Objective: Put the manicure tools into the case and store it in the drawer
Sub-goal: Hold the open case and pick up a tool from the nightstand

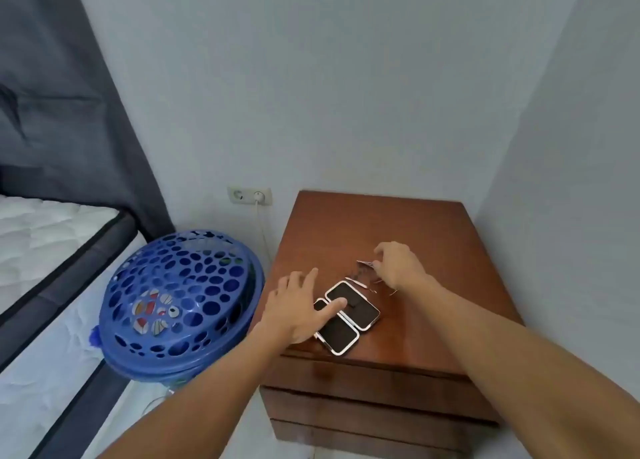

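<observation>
one open case [348, 316], one nightstand [433, 236], one blue basket [180, 306], two hands, several small tools [363, 271].

Home bedroom; mattress [41, 236], wooden nightstand [374, 236], blue laundry basket [180, 306]

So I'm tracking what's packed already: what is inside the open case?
The open case shows only dark lining; no tool visible inside. The left hand covers part of it. Tools lie beside it.

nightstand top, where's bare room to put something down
The nightstand is bare along the back by the wall and down the right edge. Crowded mid-front: open case, loose tools, left hand, right hand.
</observation>
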